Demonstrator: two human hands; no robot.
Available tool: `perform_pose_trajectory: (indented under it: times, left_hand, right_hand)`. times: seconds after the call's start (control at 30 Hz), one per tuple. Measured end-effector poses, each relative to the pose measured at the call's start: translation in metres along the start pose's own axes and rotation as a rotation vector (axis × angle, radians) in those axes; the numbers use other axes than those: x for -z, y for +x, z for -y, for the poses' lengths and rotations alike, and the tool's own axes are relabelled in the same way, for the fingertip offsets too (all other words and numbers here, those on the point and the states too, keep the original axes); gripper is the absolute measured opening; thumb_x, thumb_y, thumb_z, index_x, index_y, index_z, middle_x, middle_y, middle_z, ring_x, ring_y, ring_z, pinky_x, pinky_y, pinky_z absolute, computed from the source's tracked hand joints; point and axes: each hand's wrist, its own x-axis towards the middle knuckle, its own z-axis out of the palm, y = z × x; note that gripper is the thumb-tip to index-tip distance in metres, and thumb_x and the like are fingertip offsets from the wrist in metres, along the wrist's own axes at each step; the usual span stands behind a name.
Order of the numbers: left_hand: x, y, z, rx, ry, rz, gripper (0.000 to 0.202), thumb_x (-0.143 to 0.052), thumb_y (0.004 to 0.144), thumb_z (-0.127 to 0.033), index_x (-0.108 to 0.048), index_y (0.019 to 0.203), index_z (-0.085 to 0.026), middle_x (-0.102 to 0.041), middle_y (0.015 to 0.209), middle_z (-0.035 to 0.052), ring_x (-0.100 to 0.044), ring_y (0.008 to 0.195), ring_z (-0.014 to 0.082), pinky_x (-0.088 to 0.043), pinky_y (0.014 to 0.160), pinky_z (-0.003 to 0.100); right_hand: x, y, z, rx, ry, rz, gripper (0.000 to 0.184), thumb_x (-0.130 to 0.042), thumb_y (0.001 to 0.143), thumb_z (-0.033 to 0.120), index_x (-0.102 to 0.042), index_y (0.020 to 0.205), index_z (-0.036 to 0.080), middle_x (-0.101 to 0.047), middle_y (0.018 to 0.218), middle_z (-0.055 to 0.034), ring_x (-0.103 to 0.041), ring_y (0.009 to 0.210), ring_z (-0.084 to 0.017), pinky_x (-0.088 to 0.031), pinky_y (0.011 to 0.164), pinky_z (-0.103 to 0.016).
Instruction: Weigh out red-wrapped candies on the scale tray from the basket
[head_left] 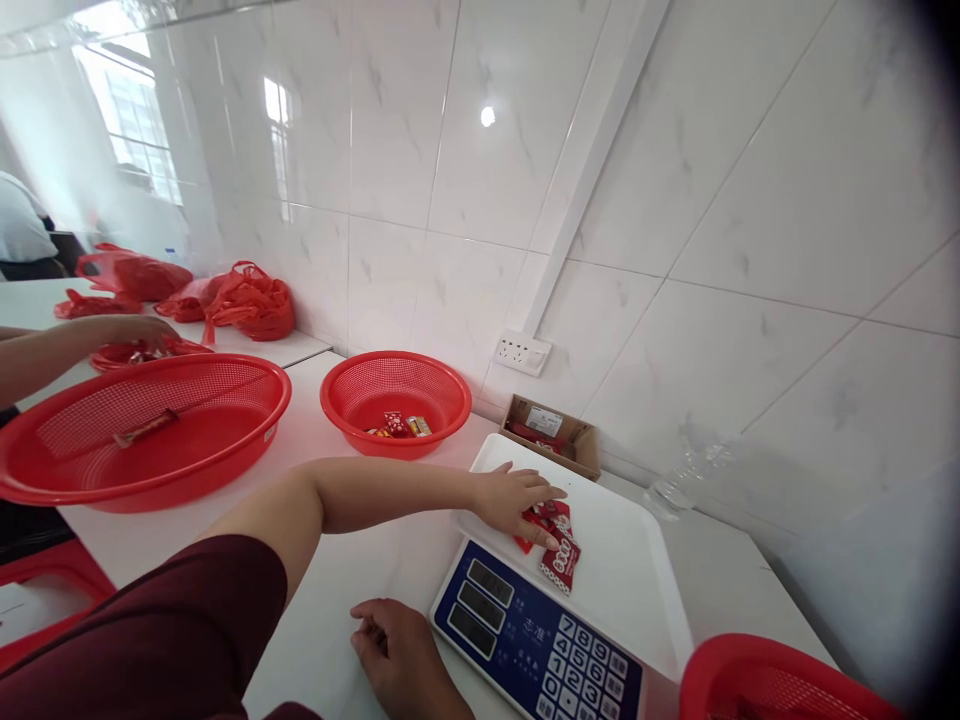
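My left hand reaches across the white weighing pan of a digital scale. Its fingers are spread over several small red snack packets, and the palm hides part of them. One red-and-white packet shows clearly beside the thumb, near the pan's front edge. My right hand rests on the white table, just left of the scale's blue keypad panel. Its fingers curl loosely inward, and I see nothing in them. The digits on the scale's displays are too dim to read.
A red basket holds a few packets; a larger one holds a wrapped bar. A cardboard box stands behind the scale, another red basket at lower right. At left, another person's hand is near red bags.
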Motion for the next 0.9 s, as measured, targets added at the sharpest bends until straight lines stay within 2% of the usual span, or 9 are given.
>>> perform_pose_trajectory:
  times: [0.1,0.27,0.43,0.53,0.63,0.7,0.77,0.83,0.9]
  left_hand:
    - [-0.008,0.000,-0.012,0.050,0.043,-0.018,0.077,-0.034,0.078,-0.072,-0.027,0.140,-0.026,-0.029,0.145,0.0137,-0.013,0.137,0.0327,-0.011,0.102,0.064]
    - [-0.022,0.010,-0.027,0.116,0.094,-0.035,0.081,-0.030,0.074,-0.077,-0.032,0.138,-0.027,-0.031,0.144,0.0137,-0.018,0.135,0.0365,-0.011,0.099,0.068]
    - [-0.027,0.016,-0.023,-0.027,0.168,-0.049,0.068,-0.037,0.078,-0.069,-0.044,0.130,-0.025,-0.044,0.134,0.0122,-0.030,0.129,0.0323,-0.022,0.100,0.059]
    - [-0.025,0.016,-0.016,-0.103,0.177,-0.038,0.060,-0.039,0.082,-0.063,-0.047,0.126,-0.023,-0.046,0.134,0.0109,-0.035,0.127,0.0287,-0.027,0.101,0.052]
    - [-0.021,0.015,-0.010,-0.128,0.171,-0.010,0.058,-0.041,0.082,-0.062,-0.048,0.125,-0.024,-0.046,0.134,0.0101,-0.035,0.127,0.0275,-0.025,0.103,0.052]
    - [-0.017,0.012,-0.007,-0.140,0.177,-0.004,0.057,-0.043,0.082,-0.061,-0.048,0.125,-0.025,-0.042,0.137,0.0103,-0.030,0.131,0.0281,-0.020,0.105,0.055]
    - [-0.012,0.004,-0.006,-0.131,0.171,-0.035,0.059,-0.043,0.082,-0.061,-0.044,0.130,-0.026,-0.033,0.143,0.0113,-0.021,0.136,0.0297,-0.013,0.106,0.058]
    - [-0.005,-0.009,-0.005,-0.090,0.126,-0.107,0.063,-0.042,0.084,-0.060,-0.035,0.136,-0.025,-0.023,0.148,0.0131,-0.014,0.138,0.0309,-0.011,0.107,0.058]
    - [0.002,-0.026,-0.004,-0.026,0.073,-0.188,0.066,-0.039,0.085,-0.059,-0.027,0.140,-0.024,-0.018,0.150,0.0152,-0.012,0.138,0.0310,-0.012,0.107,0.057]
  right_hand:
    - [-0.001,0.000,-0.001,-0.009,-0.005,-0.010,0.027,-0.053,0.078,0.021,-0.068,0.100,0.017,-0.069,0.081,-0.0056,-0.063,0.072,-0.015,-0.049,0.069,-0.024]
    - [0.002,-0.001,0.005,-0.008,-0.019,-0.005,0.028,-0.052,0.079,0.020,-0.068,0.101,0.018,-0.070,0.083,-0.0056,-0.063,0.072,-0.015,-0.049,0.069,-0.025]
    - [0.003,0.000,0.007,-0.008,-0.018,0.004,0.028,-0.051,0.079,0.020,-0.068,0.101,0.018,-0.070,0.085,-0.0055,-0.064,0.075,-0.016,-0.049,0.070,-0.025]
    - [0.002,-0.001,0.006,0.000,-0.030,-0.002,0.028,-0.051,0.079,0.019,-0.068,0.101,0.017,-0.070,0.084,-0.0057,-0.064,0.075,-0.016,-0.049,0.072,-0.025]
    - [0.000,-0.001,0.003,0.005,-0.031,-0.011,0.028,-0.051,0.080,0.021,-0.067,0.102,0.018,-0.070,0.082,-0.0057,-0.064,0.075,-0.016,-0.049,0.074,-0.026]
    - [-0.002,-0.001,0.001,0.003,-0.026,-0.017,0.028,-0.051,0.080,0.022,-0.067,0.102,0.017,-0.070,0.082,-0.0062,-0.064,0.074,-0.016,-0.050,0.073,-0.027]
    - [-0.003,0.001,-0.001,-0.007,-0.024,-0.028,0.027,-0.052,0.079,0.021,-0.068,0.100,0.017,-0.070,0.081,-0.0066,-0.064,0.074,-0.017,-0.050,0.071,-0.027]
    - [-0.004,0.002,-0.003,-0.024,-0.020,-0.033,0.027,-0.052,0.077,0.020,-0.068,0.099,0.017,-0.070,0.081,-0.0064,-0.065,0.073,-0.017,-0.050,0.070,-0.027]
    - [-0.004,0.003,-0.004,-0.047,-0.011,-0.030,0.027,-0.053,0.076,0.019,-0.069,0.097,0.018,-0.071,0.081,-0.0060,-0.065,0.071,-0.017,-0.050,0.068,-0.027]
